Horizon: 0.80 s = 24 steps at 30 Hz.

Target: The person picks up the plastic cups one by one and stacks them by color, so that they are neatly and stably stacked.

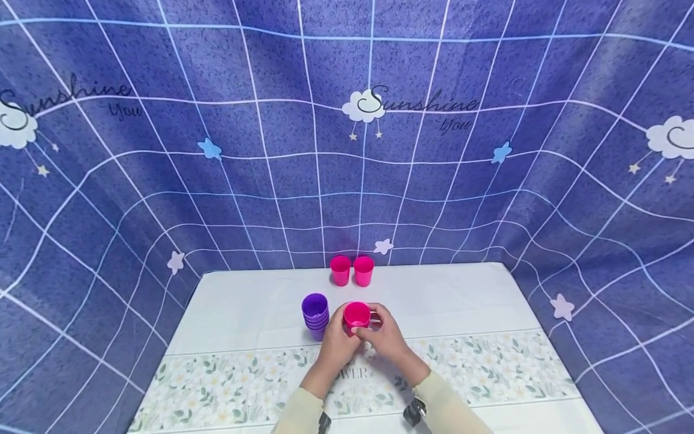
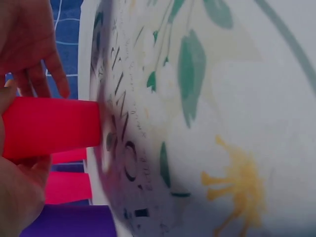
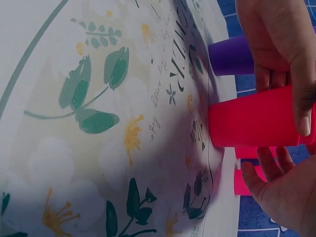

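A pink cup stands upright on the table between both hands, mouth up. My left hand grips it from the left, its thumb along the near side, as the right wrist view shows. From the right, my right hand holds the cup near its rim with the thumb in front and a finger at the side; its other fingers spread loosely beyond the wall. A second edge shows near the pink rim; whether another cup is nested there I cannot tell. Left of the hands stands a stack of purple cups.
Two pink cups, one on the left and one on the right, stand side by side near the table's back edge. The white table bears a floral band across its front. A blue gridded curtain closes off the back and sides.
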Available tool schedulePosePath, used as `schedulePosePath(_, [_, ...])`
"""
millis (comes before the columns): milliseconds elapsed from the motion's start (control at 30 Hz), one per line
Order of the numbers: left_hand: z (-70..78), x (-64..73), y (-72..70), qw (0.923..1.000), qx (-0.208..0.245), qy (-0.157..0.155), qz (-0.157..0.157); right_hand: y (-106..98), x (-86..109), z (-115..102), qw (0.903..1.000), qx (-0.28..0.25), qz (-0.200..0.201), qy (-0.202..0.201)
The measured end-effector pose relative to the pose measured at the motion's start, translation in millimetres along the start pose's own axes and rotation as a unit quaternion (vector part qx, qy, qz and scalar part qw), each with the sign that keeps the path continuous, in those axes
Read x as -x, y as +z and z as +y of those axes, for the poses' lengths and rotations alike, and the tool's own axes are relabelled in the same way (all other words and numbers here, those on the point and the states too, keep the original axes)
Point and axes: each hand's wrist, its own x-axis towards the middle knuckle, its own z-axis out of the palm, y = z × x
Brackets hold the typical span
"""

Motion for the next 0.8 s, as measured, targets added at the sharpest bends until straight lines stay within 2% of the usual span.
schedulePosePath(167, [1.9,0.7,-0.9,0.9998,-0.004,-0.007,0.016,-1.6,-0.2,2.2,0.9995,-0.022,-0.008,-0.019])
schedulePosePath(333, [4.6,0.3,-0.3,0.9996,-0.011,0.006,0.025,-5.8,1.3,7.5,0.9975,-0.057,-0.025,-0.034])
schedulePosePath(433, [5.3,0.2,0.2,0.9992,-0.022,0.015,0.03,-7.6,0.7,12.8,0.9941,-0.093,-0.035,-0.044])
schedulePosePath(567, [6.7,-0.3,0.7,0.9995,-0.01,0.017,0.024,-10.1,-4.1,19.0,0.9864,-0.143,-0.04,-0.072])
schedulePosePath(667, [7.7,-0.4,0.0,0.9997,-0.001,0.015,0.019,-10.7,-10.6,21.0,0.9842,-0.153,-0.036,-0.08])
schedulePosePath(800, [7.2,-0.1,-1.8,0.9997,-0.011,0.01,0.02,-9.0,-24.5,18.3,0.9873,-0.14,0.006,-0.075])
